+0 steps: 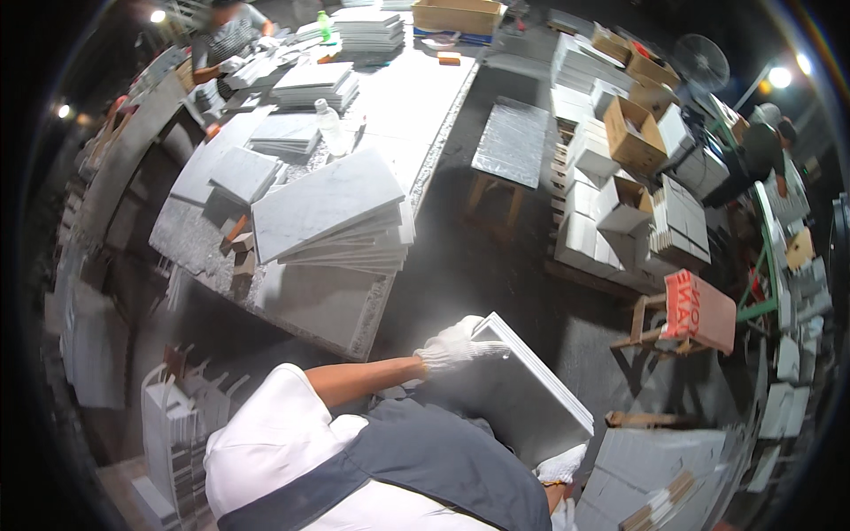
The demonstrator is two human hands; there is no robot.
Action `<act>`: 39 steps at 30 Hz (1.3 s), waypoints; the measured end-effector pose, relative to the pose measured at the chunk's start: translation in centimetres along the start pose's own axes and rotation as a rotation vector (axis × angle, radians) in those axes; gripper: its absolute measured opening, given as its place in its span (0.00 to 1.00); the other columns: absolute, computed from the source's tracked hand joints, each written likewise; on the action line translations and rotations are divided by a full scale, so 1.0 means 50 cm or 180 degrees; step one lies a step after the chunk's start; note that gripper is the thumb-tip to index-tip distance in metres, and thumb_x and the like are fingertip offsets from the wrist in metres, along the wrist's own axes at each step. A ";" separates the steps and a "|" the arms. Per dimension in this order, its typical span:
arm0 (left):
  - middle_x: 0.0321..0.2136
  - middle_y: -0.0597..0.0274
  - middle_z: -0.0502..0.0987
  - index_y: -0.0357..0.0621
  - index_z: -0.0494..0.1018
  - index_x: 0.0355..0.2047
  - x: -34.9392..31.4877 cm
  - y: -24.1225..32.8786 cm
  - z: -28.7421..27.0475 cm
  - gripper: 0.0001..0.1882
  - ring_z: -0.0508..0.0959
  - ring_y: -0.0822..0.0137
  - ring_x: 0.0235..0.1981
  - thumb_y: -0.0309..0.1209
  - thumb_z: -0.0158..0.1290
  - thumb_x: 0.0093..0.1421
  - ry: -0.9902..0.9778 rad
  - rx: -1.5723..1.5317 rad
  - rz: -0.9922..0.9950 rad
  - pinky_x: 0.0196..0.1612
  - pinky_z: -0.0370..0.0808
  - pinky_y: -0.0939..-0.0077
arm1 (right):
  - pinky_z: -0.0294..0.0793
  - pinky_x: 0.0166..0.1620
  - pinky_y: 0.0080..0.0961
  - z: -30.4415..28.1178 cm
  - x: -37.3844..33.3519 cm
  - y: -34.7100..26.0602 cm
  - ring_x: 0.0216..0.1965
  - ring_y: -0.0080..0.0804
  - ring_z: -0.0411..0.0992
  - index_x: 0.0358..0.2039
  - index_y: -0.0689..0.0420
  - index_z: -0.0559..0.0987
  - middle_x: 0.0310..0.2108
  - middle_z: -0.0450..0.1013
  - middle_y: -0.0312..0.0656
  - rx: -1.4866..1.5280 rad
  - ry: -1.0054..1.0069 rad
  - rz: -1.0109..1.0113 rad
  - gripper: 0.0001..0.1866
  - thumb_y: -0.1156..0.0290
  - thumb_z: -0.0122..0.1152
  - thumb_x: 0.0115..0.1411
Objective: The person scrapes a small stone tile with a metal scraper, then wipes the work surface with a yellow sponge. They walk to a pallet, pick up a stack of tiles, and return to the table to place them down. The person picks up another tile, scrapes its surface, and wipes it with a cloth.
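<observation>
Dark-grey cloth apron (434,465) beside thin rectangular grey-white slabs (522,389)
White-knit-gloved left hand (456,349) and white-knit-gloved right hand (561,465) grip opposite ends.

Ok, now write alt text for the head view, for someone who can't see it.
White-gloved left hand and right hand hold thin slabs together, the left at the far end, the right at the near end. Ahead to the left, a fanned stack of marbled slabs lies on a worktable; cardboard boxes stand to the right.
</observation>
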State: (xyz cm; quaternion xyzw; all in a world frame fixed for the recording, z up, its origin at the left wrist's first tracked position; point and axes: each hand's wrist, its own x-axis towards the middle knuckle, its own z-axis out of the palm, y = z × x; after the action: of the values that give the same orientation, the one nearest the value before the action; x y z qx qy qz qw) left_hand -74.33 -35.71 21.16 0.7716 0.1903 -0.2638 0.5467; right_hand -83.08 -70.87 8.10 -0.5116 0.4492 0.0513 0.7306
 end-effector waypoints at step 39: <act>0.59 0.45 0.74 0.37 0.63 0.66 0.713 0.318 -0.364 0.49 0.73 0.53 0.62 0.62 0.62 0.58 0.2379 -0.1221 -0.0191 0.65 0.67 0.61 | 0.77 0.54 0.32 1.083 0.742 -0.540 0.53 0.36 0.75 0.60 0.58 0.73 0.55 0.76 0.42 -0.1573 -0.2086 -0.0032 0.27 0.49 0.46 0.75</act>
State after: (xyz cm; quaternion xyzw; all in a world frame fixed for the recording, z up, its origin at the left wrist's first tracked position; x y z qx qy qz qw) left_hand -33.32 -23.58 15.84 0.6925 0.4436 0.0587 0.5659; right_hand -14.00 -54.88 4.67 -0.6304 0.1643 0.3145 0.6904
